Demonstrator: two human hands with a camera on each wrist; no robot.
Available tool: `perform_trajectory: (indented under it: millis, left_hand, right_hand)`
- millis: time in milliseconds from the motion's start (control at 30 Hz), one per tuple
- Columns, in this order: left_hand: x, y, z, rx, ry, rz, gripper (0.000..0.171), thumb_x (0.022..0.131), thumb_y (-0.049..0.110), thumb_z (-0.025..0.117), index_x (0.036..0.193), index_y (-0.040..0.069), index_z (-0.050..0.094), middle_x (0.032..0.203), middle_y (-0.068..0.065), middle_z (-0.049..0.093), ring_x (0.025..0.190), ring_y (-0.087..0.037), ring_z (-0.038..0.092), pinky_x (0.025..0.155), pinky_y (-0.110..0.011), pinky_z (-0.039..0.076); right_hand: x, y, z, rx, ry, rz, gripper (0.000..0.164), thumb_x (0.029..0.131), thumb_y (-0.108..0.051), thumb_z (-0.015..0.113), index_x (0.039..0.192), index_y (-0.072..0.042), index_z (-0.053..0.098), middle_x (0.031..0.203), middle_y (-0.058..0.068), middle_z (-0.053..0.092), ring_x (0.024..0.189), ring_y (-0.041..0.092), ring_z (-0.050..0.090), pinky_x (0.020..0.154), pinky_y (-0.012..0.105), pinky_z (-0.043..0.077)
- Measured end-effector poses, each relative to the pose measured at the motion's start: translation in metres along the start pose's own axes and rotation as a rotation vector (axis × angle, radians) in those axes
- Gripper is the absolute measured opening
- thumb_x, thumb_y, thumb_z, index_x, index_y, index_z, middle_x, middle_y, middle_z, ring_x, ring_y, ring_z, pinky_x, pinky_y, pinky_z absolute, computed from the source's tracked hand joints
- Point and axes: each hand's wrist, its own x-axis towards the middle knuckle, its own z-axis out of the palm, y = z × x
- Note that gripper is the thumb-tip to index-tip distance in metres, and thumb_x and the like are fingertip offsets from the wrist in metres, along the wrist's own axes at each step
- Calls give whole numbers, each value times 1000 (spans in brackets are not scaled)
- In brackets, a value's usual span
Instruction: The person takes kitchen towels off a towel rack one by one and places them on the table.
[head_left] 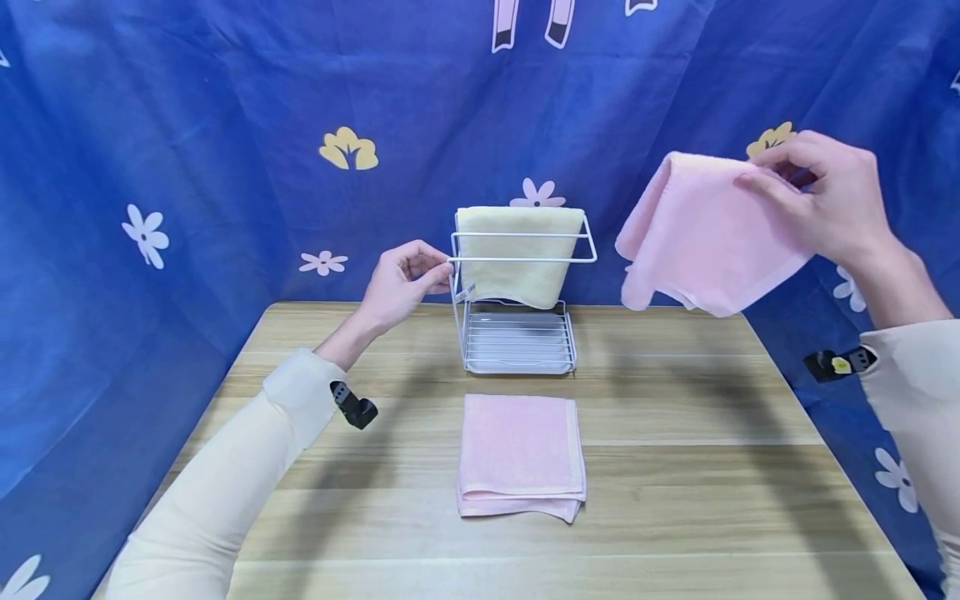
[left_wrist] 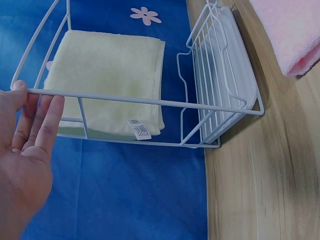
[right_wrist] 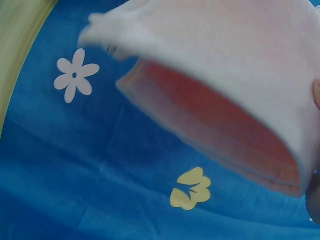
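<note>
With my left hand (head_left: 408, 283) I am pinching the white rack (head_left: 525, 260) at its upper left corner, perhaps for keeping this light frame steady. With my right hand (head_left: 836, 196) I am pinching a pink cloth (head_left: 712, 233) near its upper corner, so it is hanging freely, to the right of the rack. The yellow cloth (head_left: 517, 287) is hanging on the rack's rear side. The folded pink cloth (head_left: 521, 450) is lying flat on the table (head_left: 675, 517), before the rack.

Head view faces forward, down — wrist views, nearer, share the backdrop (head_left: 247, 167).
</note>
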Motion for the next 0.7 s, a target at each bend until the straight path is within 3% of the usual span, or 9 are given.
perform_trajectory:
  millis: [367, 433, 600, 700]
  left_hand:
    - [0, -3, 0, -21, -6, 15, 20, 101, 3, 69, 114, -12, 66, 100, -12, 78, 86, -9, 76, 82, -27, 70]
    - [1, -4, 0, -17, -6, 18, 19, 101, 4, 69, 113, -11, 67, 99, -9, 78, 86, -8, 76, 82, -27, 70]
    - [1, -4, -1, -5, -2, 19, 20, 101, 4, 69, 113, -11, 67, 99, -10, 77, 87, -9, 76, 81, -27, 70]
    - [0, -4, -1, -6, -5, 15, 22, 101, 4, 69, 115, -13, 66, 101, -14, 77, 87, -11, 76, 82, -27, 70]
  right_hand:
    - [-36, 12, 11, -13, -71, -48, 14, 90, -6, 83, 101, 2, 78, 90, -44, 48, 77, -18, 43, 68, -1, 35]
    - [-43, 16, 15, -17, -86, -62, 13, 89, -5, 83, 99, 1, 78, 89, -37, 51, 76, -18, 42, 67, 1, 35]
    - [-60, 22, 26, -30, -135, -55, 9, 90, -8, 83, 97, -3, 79, 83, -5, 64, 74, -14, 42, 63, 6, 34]
    - [-68, 23, 32, -35, -167, -40, 7, 91, -10, 83, 97, -7, 79, 81, 2, 64, 73, -9, 43, 61, 8, 33]
